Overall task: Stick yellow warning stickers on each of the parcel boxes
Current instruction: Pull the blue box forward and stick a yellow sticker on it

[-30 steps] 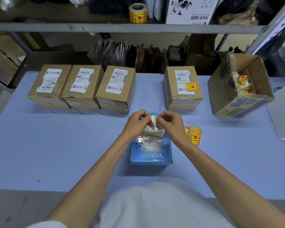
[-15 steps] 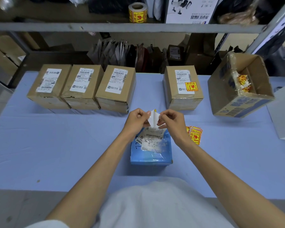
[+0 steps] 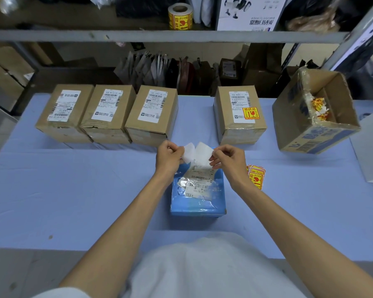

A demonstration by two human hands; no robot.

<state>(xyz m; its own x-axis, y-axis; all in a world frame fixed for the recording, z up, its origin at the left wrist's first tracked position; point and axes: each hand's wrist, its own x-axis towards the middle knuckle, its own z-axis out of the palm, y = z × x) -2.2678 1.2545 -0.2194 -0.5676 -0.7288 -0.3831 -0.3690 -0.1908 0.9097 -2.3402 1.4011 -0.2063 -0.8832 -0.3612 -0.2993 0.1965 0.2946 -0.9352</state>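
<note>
1. Left hand (image 3: 169, 157) and right hand (image 3: 228, 159) each pinch an edge of a white sticker sheet (image 3: 197, 153), held just above the blue parcel (image 3: 198, 194)
2. Spare yellow stickers (image 3: 256, 176) lie right of it
3. Four brown parcel boxes stand far; only the rightmost box (image 3: 239, 114) carries a yellow label

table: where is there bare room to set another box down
The widest bare patch of table is on the left, between the three unstickered boxes and the near edge. A narrower gap lies between those and the stickered box. The middle, around the blue parcel, both hands and the sticker pile, is crowded.
</note>
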